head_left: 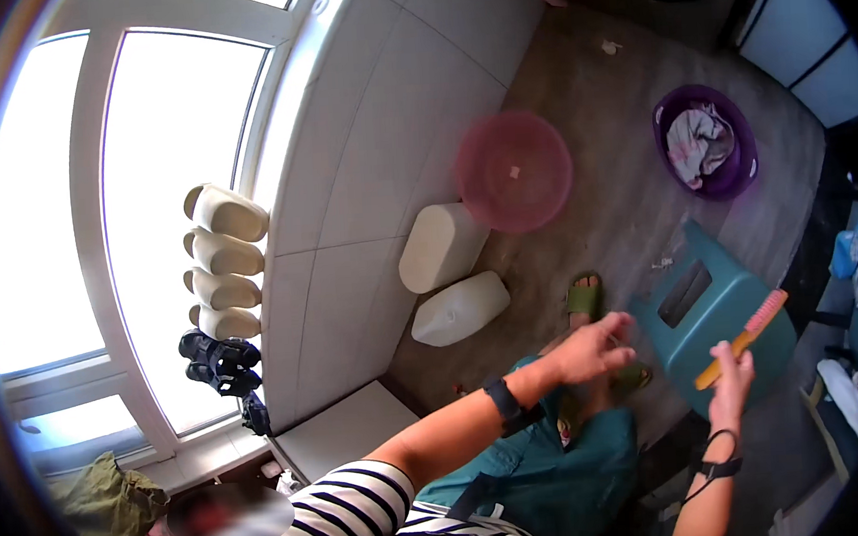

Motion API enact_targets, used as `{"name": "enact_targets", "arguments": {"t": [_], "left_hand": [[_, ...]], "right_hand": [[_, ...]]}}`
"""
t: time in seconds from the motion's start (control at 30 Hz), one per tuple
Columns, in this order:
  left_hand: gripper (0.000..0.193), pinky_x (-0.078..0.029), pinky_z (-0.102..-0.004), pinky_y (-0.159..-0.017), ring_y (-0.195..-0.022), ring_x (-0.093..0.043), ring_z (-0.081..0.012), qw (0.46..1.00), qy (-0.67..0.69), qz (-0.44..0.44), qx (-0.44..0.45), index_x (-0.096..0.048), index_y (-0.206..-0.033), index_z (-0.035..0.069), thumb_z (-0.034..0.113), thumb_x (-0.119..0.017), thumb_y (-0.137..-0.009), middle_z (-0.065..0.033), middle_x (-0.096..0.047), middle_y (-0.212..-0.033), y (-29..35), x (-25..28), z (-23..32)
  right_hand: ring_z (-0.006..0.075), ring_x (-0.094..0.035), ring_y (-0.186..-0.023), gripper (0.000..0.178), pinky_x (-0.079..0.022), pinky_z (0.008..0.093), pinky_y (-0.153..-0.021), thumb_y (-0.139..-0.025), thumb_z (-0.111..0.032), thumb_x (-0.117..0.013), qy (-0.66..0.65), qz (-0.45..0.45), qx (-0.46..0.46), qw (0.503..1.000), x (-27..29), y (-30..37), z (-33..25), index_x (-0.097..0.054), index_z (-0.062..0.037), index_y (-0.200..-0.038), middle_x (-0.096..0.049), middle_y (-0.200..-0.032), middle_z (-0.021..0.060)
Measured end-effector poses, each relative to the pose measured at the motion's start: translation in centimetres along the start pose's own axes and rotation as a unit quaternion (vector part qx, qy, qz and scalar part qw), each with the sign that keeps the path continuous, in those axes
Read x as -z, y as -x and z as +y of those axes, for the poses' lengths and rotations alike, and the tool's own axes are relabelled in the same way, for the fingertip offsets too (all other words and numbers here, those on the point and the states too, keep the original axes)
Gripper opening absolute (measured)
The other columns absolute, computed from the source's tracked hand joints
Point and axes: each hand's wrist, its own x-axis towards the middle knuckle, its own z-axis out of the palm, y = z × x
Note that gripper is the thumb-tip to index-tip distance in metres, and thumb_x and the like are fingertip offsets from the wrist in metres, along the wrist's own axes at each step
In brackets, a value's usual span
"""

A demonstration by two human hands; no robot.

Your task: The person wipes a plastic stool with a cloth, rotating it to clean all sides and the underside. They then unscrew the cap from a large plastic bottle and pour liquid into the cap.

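Note:
My right hand (730,387) is closed round the yellow handle of a scrubbing brush (753,331). The brush has pink bristles along its upper end and is held tilted above a teal plastic stool (711,300). Empty, with its fingers apart and a little curled, my left hand (591,350) hovers beside the stool's left side, over my legs. The stool stands in front of me on the floor, its slotted opening showing. My feet wear green slippers (582,298).
Beyond the stool stands a purple basin (749,168) with a pale cloth (700,143) in it. A pink basin (516,169) and two whitish plastic containers (444,247) (463,308) line the tiled wall. Cream slippers (229,213) and black sandals (221,361) rest on the window ledge.

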Motion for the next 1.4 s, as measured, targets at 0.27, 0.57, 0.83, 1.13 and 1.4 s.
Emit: {"name": "enact_targets", "arguments": {"t": [0.27,0.57,0.83,1.13,1.4], "left_hand": [[0.072,-0.047,-0.0351,-0.087,-0.102,-0.056,-0.0226,0.989,0.005,0.07,-0.129,-0.028,-0.14,0.004,0.023,-0.069,-0.084,-0.0158,-0.053,-0.118,3.3,5.8,3.6],[0.02,-0.037,-0.0232,-0.057,-0.067,-0.04,-0.0071,0.866,-0.079,0.481,-0.112,-0.048,-0.101,0.006,-0.001,-0.049,-0.082,0.0014,-0.042,-0.078,10.1,25.8,5.4],[0.042,-0.041,-0.0305,-0.088,-0.094,-0.052,-0.0196,0.753,-0.316,0.576,-0.026,-0.051,-0.123,0.001,0.006,-0.045,-0.082,-0.0099,-0.056,-0.106,22.9,57.8,-4.5],[0.044,-0.044,-0.0291,-0.07,-0.078,-0.052,-0.017,0.751,-0.249,0.604,0.093,-0.043,-0.129,0.006,0.027,-0.048,-0.09,-0.0072,-0.053,-0.09,23.3,67.1,-7.9],[0.052,-0.045,-0.0413,-0.094,-0.115,-0.05,-0.0274,0.7,-0.371,0.61,0.005,-0.033,-0.141,0.011,0.026,-0.046,-0.094,-0.0169,-0.048,-0.128,12.8,50.2,-0.5]], "right_hand": [[0.0146,-0.053,-0.103,0.042,-0.043,0.0285,-0.09,-0.089,-0.02,-0.063,-0.146,-0.343,-0.092,0.923,-17.8,6.5,-3.6,-0.047,-0.0013,-0.123,-0.055,-0.113,0.0062],[0.0118,-0.06,-0.09,0.041,-0.048,0.0262,-0.08,-0.089,-0.017,-0.063,0.097,-0.453,-0.032,0.886,-19.2,5.7,-5.3,-0.052,0.0004,-0.123,-0.064,-0.101,0.0061],[0.0225,-0.063,-0.083,0.038,-0.05,0.0332,-0.078,-0.083,-0.027,-0.065,0.396,-0.065,0.033,0.915,0.6,1.4,1.6,-0.06,0.001,-0.109,-0.064,-0.105,0.0155],[0.0215,-0.061,-0.099,0.037,-0.046,0.0324,-0.086,-0.088,-0.028,-0.061,0.374,0.15,-0.133,0.906,14.9,3.5,10.2,-0.059,0.001,-0.111,-0.065,-0.106,0.0132],[0.023,-0.056,-0.108,0.053,-0.043,0.0336,-0.092,-0.089,-0.031,-0.062,0.312,0.194,-0.151,0.918,16.8,4.4,13.6,-0.046,0.0025,-0.126,-0.06,-0.114,0.0162]]}}
